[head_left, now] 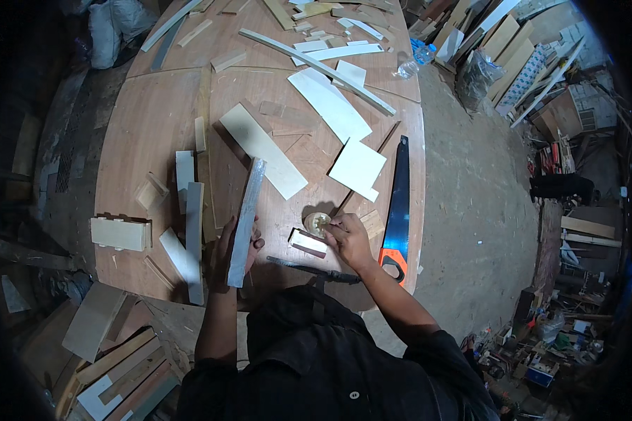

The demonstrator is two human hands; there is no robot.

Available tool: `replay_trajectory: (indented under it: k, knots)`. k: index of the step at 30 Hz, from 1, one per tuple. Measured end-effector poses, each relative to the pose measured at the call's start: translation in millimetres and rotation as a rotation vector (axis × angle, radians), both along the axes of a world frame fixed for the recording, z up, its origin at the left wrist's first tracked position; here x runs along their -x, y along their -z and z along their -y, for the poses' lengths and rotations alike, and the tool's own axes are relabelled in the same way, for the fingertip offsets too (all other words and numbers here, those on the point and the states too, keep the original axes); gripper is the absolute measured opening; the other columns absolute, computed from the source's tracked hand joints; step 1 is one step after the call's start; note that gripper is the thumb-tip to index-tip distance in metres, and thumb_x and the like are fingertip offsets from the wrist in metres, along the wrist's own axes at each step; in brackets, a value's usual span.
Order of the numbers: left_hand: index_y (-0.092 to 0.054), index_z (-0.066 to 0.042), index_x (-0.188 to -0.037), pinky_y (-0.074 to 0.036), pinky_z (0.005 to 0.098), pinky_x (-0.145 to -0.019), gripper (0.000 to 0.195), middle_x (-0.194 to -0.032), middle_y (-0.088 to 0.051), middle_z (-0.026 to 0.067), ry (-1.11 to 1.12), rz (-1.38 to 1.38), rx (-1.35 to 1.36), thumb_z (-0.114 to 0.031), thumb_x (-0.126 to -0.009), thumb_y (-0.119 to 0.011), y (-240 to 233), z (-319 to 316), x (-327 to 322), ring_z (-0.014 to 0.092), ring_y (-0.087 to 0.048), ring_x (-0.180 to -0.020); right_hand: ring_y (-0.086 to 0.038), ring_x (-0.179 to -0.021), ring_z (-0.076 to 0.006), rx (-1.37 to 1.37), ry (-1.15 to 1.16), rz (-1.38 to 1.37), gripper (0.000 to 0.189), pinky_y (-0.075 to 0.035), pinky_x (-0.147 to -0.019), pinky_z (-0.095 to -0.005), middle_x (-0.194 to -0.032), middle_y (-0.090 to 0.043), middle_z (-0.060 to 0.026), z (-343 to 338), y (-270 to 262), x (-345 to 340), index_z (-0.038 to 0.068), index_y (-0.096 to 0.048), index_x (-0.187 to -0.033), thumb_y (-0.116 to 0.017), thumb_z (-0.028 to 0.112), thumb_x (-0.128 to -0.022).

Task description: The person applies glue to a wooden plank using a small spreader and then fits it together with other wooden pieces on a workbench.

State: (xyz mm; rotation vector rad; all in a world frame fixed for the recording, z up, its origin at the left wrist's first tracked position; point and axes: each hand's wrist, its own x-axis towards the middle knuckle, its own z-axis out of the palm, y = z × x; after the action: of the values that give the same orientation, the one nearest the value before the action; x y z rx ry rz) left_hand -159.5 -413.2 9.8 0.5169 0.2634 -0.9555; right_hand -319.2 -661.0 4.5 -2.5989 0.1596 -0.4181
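My left hand (223, 248) grips a long grey wooden strip (246, 226), holding it raised and tilted over the table's near edge. Its fingertips show on the strip's right side. My right hand (352, 238) has its fingers drawn together at the rim of a small round pale container (315, 223); whether they pinch something small is hidden. Just beside that container lies a small block (308, 242) with a pale top and dark edges. A thin dark saw-like blade with a black handle (337, 275) lies between the block and my body.
A handsaw (396, 226) with an orange handle lies along the table's right edge. Pale boards (263, 150) and a square panel (358, 163) lie ahead. Wood strips (195, 242) and a small box-like wooden piece (118, 233) are at left. A plastic bottle (416, 62) lies at the far right edge.
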Motion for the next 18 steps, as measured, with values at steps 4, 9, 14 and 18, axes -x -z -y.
replay_trajectory:
  k: [4,9,14,18]
  knots:
    - [-0.056,0.001,-0.117,-0.039,0.0300,-0.069,0.047,-0.073,-0.054,0.0031,0.018,0.014,-0.006,-0.042,-0.099,-0.052,0,-1,2,0.012,-0.049,-0.073,-0.056,-0.093,-0.0267,-0.024,0.064,-0.018,0.021,-0.049,-0.079,-0.0377,-0.099,-0.060,-0.0056,0,2,1,0.009,-0.076,-0.093,-0.077,0.012,-0.072]
    - [-0.055,0.001,-0.117,-0.039,0.0298,-0.069,0.046,-0.079,-0.054,0.0038,0.010,-0.009,-0.005,-0.041,-0.100,-0.051,9,-2,4,0.012,-0.049,-0.073,-0.055,-0.097,-0.0277,0.003,0.104,-0.062,0.019,-0.048,-0.082,-0.0382,-0.100,-0.060,-0.0052,-3,-2,-6,0.009,-0.076,-0.089,-0.076,0.011,-0.071]
    - [-0.055,0.000,-0.119,-0.040,0.0306,-0.070,0.045,-0.090,-0.054,0.0055,0.038,-0.009,0.054,-0.041,-0.101,-0.050,15,-1,2,0.013,-0.049,-0.074,-0.054,-0.094,-0.0266,0.053,0.141,-0.118,0.019,-0.047,-0.084,-0.0371,-0.101,-0.062,-0.0038,-7,-5,-9,0.013,-0.077,-0.092,-0.075,0.012,-0.073]
    - [-0.055,0.000,-0.120,-0.040,0.0305,-0.070,0.045,-0.095,-0.055,0.0060,0.050,-0.003,0.066,-0.041,-0.101,-0.051,13,-2,1,0.013,-0.050,-0.075,-0.055,-0.095,-0.0276,0.051,0.157,-0.139,0.018,-0.047,-0.085,-0.0386,-0.101,-0.062,-0.0037,-6,-5,-7,0.013,-0.077,-0.093,-0.074,0.013,-0.075]
